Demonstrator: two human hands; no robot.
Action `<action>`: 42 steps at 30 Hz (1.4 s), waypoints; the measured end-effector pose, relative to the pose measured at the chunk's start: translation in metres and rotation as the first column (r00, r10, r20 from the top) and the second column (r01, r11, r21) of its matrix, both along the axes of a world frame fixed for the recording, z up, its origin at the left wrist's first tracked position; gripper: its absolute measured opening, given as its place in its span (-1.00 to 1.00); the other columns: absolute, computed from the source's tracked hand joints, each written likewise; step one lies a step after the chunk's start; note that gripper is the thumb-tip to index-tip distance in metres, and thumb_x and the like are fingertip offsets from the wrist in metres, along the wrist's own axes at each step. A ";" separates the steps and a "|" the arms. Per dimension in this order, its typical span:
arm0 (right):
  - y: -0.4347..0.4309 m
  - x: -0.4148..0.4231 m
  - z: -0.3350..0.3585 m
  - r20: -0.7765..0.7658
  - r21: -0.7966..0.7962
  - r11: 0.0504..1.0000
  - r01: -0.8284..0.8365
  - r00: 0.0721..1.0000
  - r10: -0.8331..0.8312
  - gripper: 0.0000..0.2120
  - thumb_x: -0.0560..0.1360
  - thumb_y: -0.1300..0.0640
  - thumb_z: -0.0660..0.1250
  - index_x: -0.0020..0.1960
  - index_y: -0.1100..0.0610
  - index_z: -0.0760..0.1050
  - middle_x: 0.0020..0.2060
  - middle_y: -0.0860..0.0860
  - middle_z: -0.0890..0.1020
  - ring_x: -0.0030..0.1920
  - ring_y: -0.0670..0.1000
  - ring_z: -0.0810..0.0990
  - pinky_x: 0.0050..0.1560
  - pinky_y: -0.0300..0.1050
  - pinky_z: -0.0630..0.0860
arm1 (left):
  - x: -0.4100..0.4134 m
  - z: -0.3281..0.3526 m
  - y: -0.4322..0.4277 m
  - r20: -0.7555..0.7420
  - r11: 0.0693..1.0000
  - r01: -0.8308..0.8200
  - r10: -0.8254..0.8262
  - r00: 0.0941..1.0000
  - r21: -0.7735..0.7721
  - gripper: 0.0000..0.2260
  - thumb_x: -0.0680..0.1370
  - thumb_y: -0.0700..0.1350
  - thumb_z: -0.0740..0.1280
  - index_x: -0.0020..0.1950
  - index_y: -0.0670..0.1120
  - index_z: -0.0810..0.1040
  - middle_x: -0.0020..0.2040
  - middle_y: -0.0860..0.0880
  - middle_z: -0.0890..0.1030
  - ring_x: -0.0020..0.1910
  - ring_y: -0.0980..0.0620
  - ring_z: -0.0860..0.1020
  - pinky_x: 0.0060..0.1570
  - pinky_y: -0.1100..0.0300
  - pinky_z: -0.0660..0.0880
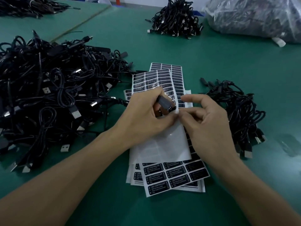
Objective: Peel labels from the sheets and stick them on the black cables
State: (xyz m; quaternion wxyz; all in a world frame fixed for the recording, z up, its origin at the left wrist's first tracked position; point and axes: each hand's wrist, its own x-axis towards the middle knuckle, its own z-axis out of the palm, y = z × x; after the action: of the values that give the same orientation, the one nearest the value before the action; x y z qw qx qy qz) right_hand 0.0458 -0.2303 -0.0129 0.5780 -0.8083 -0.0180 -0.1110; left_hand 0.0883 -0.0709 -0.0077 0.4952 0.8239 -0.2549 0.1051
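My left hand (145, 115) grips the small black controller box of a cable (164, 103) over the middle of the table. My right hand (206, 123) is beside it, thumb and forefinger pinched at the box's right end, where a small white edge shows. Both hands hover above a stack of label sheets (175, 175) printed with black "LED CONTROLLER" labels. A peeled, blank white backing sheet (162, 147) lies on top of the stack under my wrists. Whether a label is between my right fingers I cannot tell.
A large heap of black USB cables (48, 95) fills the left of the green table (244, 66). A smaller pile of cables (239, 115) lies to the right of the sheets. Another pile (175, 20) and a clear plastic bag of cables (254, 15) sit at the back.
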 end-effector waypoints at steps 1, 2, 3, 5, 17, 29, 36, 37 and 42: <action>0.000 0.000 0.000 0.004 0.003 1.000 -0.001 1.000 0.001 -0.76 0.58 0.19 0.37 0.14 -0.12 0.51 -0.16 -0.16 0.73 -0.12 -0.05 0.71 0.01 0.16 0.65 | 0.000 0.001 0.000 -0.003 1.000 -0.001 0.001 1.000 -0.008 -0.63 0.43 -0.05 0.51 -0.30 0.31 0.36 -0.18 -0.25 0.63 -0.27 -0.20 0.59 -0.27 -0.18 0.51; -0.001 0.000 0.000 0.008 0.001 1.000 0.000 1.000 0.000 -0.75 0.57 0.20 0.37 0.14 -0.12 0.51 -0.16 -0.15 0.73 -0.13 -0.06 0.71 0.00 0.15 0.65 | 0.000 0.001 0.000 0.000 1.000 -0.003 0.003 1.000 -0.011 -0.62 0.42 -0.03 0.50 -0.31 0.34 0.35 -0.18 -0.24 0.64 -0.27 -0.19 0.60 -0.27 -0.18 0.51; -0.001 0.000 0.000 0.014 -0.004 1.000 0.002 1.000 -0.002 -0.75 0.57 0.20 0.37 0.14 -0.12 0.50 -0.16 -0.15 0.73 -0.14 -0.06 0.70 -0.01 0.15 0.65 | 0.000 0.001 0.000 0.000 1.000 -0.008 0.008 1.000 -0.011 -0.62 0.42 -0.02 0.50 -0.31 0.36 0.36 -0.18 -0.23 0.64 -0.27 -0.18 0.60 -0.27 -0.17 0.52; -0.001 0.001 0.000 0.031 -0.024 1.000 -0.002 1.000 0.003 -0.73 0.57 0.21 0.37 0.14 -0.13 0.48 -0.17 -0.15 0.72 -0.18 -0.05 0.69 -0.06 0.13 0.65 | 0.000 0.000 0.000 0.000 1.000 -0.012 0.012 1.000 -0.018 -0.64 0.42 -0.03 0.50 -0.31 0.33 0.37 -0.20 -0.22 0.64 -0.26 -0.18 0.60 -0.26 -0.17 0.52; 0.003 -0.002 -0.001 0.107 -0.149 0.986 -0.070 0.990 0.087 -0.60 0.55 0.29 0.32 0.09 -0.22 0.36 -0.14 -0.29 0.65 -0.11 -0.18 0.61 -0.14 -0.40 0.47 | 0.000 -0.001 0.004 -0.214 0.968 0.068 -0.122 0.969 -0.243 -0.51 0.46 -0.41 0.47 -0.32 -0.06 0.20 -0.27 -0.19 0.70 -0.19 0.12 0.70 -0.23 0.28 0.55; 0.003 -0.003 -0.001 0.117 -0.136 0.988 -0.074 0.989 0.090 -0.65 0.52 0.31 0.31 0.06 -0.14 0.42 -0.08 -0.21 0.59 -0.11 -0.16 0.57 -0.19 -0.35 0.47 | 0.002 -0.001 0.005 -0.237 0.957 0.071 -0.141 0.961 -0.282 -0.52 0.47 -0.38 0.48 -0.36 -0.05 0.22 -0.30 -0.23 0.68 -0.17 0.02 0.72 -0.21 0.19 0.58; 0.004 -0.004 0.000 0.096 -0.149 0.987 -0.053 0.993 0.068 -0.68 0.52 0.28 0.33 0.05 -0.13 0.43 -0.10 -0.23 0.60 -0.15 -0.17 0.56 -0.23 -0.38 0.45 | 0.003 -0.002 0.004 -0.201 0.980 0.023 -0.063 0.977 -0.196 -0.52 0.51 -0.26 0.47 -0.37 0.04 0.22 -0.27 -0.49 0.53 -0.26 -0.16 0.64 -0.19 -0.31 0.54; 0.005 -0.004 0.000 0.100 -0.159 0.986 -0.044 0.993 0.060 -0.70 0.52 0.27 0.33 0.04 -0.13 0.44 -0.12 -0.22 0.60 -0.19 -0.17 0.56 -0.26 -0.38 0.45 | 0.003 -0.002 0.003 -0.196 0.982 0.010 -0.048 0.979 -0.190 -0.52 0.50 -0.25 0.46 -0.37 0.05 0.22 -0.28 -0.48 0.54 -0.27 -0.27 0.63 -0.18 -0.36 0.53; 0.005 -0.007 0.001 0.181 -0.300 0.953 0.035 0.983 0.021 -0.86 0.50 0.26 0.39 -0.08 0.03 0.55 -0.26 -0.16 0.60 -0.31 -0.13 0.55 -0.34 -0.35 0.46 | 0.003 -0.002 0.002 -0.135 0.977 -0.088 0.062 0.989 -0.194 -0.54 0.50 -0.34 0.42 -0.34 -0.07 0.17 -0.33 -0.44 0.52 -0.32 -0.07 0.65 -0.18 -0.11 0.60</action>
State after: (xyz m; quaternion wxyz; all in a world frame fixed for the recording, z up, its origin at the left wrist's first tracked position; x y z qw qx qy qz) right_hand 0.0387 -0.2257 -0.0122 0.4431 -0.8736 -0.0848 -0.1825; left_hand 0.0910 -0.0686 -0.0101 0.5863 0.7841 -0.1796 0.0958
